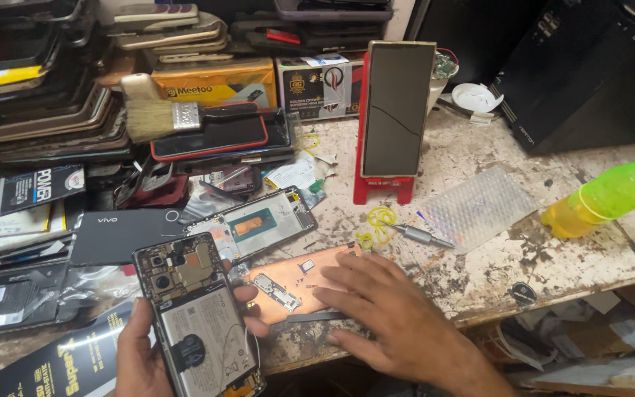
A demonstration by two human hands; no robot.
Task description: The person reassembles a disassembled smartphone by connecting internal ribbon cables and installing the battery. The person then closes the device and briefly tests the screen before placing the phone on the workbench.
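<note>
I see the worn, paint-flecked white surface [479, 272] under heaps of phone parts. At near left my left hand [141, 353] has its grip clenched around an opened black smartphone with its back cover off [198, 323], battery showing. Right of it, my right hand [391, 312] lies flat, grip released, on a copper-coloured rectangular mat [295, 279], fingertips touching slim metal tweezers [317, 317].

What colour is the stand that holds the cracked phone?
Red; the stand shows best in the head view, its only view.
</note>
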